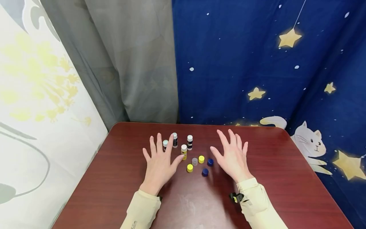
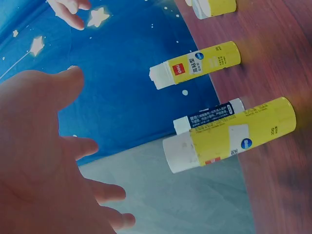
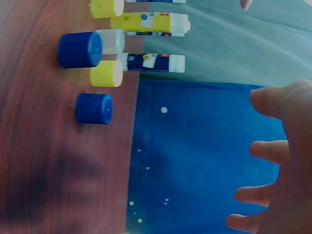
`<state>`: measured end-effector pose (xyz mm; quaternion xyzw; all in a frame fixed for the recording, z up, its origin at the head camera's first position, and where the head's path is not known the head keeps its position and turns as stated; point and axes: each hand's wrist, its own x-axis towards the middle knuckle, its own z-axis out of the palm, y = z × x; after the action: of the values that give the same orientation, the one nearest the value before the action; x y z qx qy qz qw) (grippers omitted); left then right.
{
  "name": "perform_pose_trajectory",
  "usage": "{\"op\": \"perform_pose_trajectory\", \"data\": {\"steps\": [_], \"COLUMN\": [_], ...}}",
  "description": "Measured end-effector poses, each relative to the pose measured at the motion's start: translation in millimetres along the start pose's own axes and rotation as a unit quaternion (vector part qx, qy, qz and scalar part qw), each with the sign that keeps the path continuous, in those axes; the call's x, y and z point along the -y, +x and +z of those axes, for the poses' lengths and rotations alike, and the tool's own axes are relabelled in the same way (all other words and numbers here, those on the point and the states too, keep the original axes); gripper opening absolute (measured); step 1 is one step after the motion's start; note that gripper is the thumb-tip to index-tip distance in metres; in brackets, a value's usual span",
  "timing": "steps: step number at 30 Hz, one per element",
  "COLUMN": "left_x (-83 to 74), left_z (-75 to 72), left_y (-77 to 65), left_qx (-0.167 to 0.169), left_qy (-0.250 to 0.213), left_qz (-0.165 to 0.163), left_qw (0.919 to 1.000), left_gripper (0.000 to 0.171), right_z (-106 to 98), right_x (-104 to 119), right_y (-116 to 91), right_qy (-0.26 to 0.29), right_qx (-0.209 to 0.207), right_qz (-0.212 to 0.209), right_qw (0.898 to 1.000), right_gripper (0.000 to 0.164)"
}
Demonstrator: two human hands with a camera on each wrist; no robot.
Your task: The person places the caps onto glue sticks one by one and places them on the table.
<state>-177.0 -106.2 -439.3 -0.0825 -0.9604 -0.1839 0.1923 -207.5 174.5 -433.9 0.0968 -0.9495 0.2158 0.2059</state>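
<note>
My left hand hovers with fingers spread beside several uncapped glue sticks, holding nothing. Standing by its thumb is a yellow glue stick with a white top; a navy glue stick stands just behind. Another dark one and a partly hidden glue stick show past the left fingers. My right hand, also spread and holding nothing, is nearest a blue cap. In the left wrist view a large yellow glue stick stands nearest the camera.
Between the hands sit a second blue cap, a yellow cap, another yellow cap and a whitish translucent cap. The reddish-brown table ends at a grey curtain and a blue star-patterned curtain.
</note>
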Motion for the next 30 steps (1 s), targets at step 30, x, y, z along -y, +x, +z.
{"op": "perform_pose_trajectory", "data": {"steps": [30], "left_x": [4.5], "left_z": [-3.9], "left_y": [-10.8], "left_qx": [-0.036], "left_qy": [-0.007], "left_qz": [0.021], "left_qw": [0.9991], "left_gripper": [0.072], "right_z": [38.9], "right_x": [-10.1], "right_y": [-4.5], "right_qy": [-0.029], "right_qx": [0.107], "right_qz": [-0.009], "right_qw": [0.994], "right_gripper": [0.051]}}
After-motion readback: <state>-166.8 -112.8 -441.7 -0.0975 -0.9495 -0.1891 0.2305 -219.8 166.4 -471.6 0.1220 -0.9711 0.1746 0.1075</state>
